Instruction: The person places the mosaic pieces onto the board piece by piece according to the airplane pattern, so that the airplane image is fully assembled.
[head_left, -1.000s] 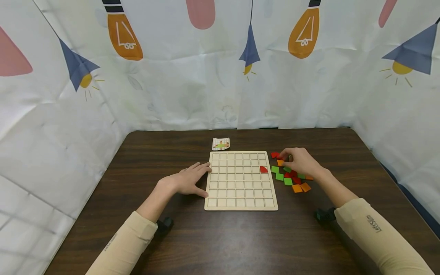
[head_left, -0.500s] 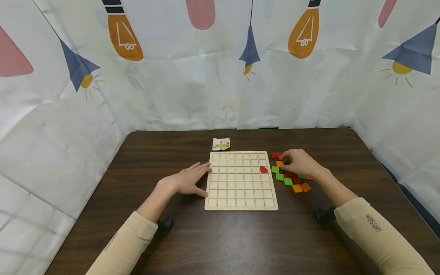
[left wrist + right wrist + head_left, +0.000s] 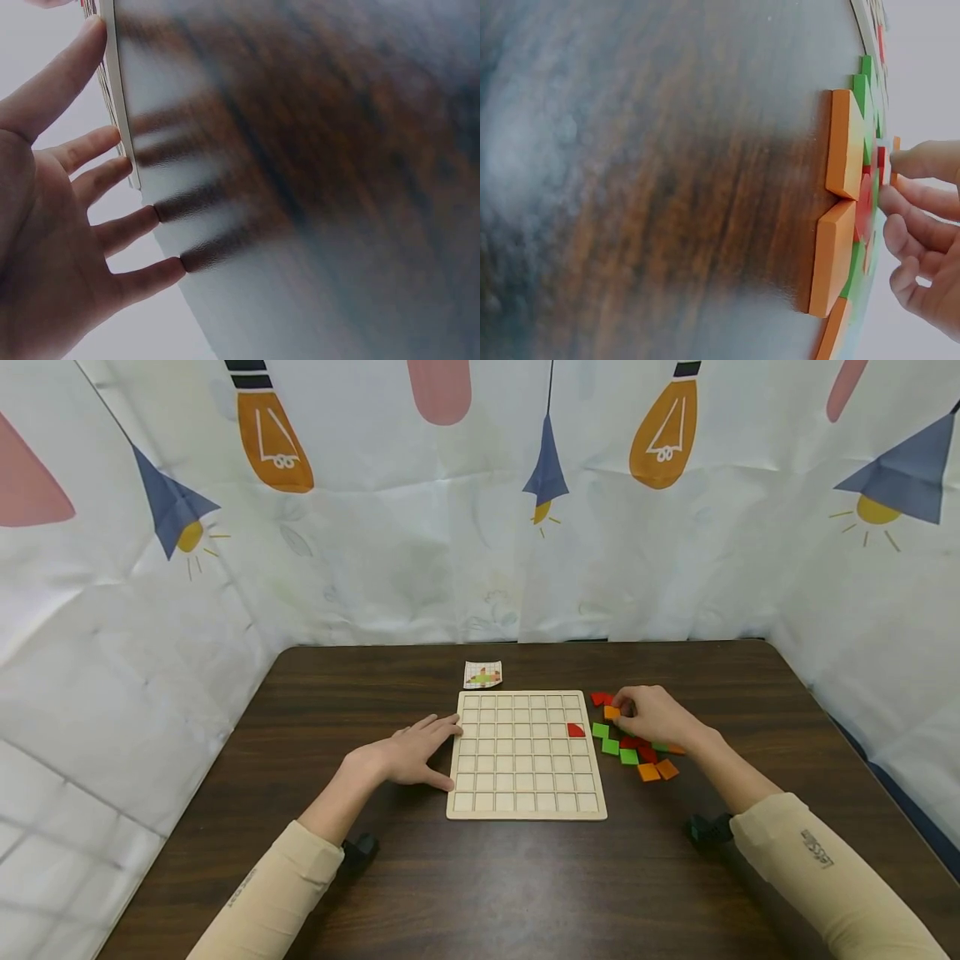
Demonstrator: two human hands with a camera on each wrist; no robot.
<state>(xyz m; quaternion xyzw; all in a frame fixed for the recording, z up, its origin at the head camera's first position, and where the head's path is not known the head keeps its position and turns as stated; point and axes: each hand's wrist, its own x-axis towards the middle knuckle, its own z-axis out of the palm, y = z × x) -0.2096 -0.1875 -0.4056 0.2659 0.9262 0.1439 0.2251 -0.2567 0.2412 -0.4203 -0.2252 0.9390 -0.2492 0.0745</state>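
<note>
Right hand (image 3: 656,714): thumb and finger pinching a flat orange square tile (image 3: 611,713). Tile lies left of this hand, the nearer one; no long axis. Loose red, green and orange tiles (image 3: 628,757): around the right hand, on dark wood-grain surface (image 3: 480,885); some hidden beneath it. Square pale wooden grid board (image 3: 525,763): just left of tile. Left hand (image 3: 408,756): fingers spread, touching board's left edge. Tile's clearance from surface: cannot be told.

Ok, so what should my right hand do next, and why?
Probably lift the orange tile toward the board: your right hand appears to pinch it, your left hand touches the board's edge, and only one red piece sits there.
</note>
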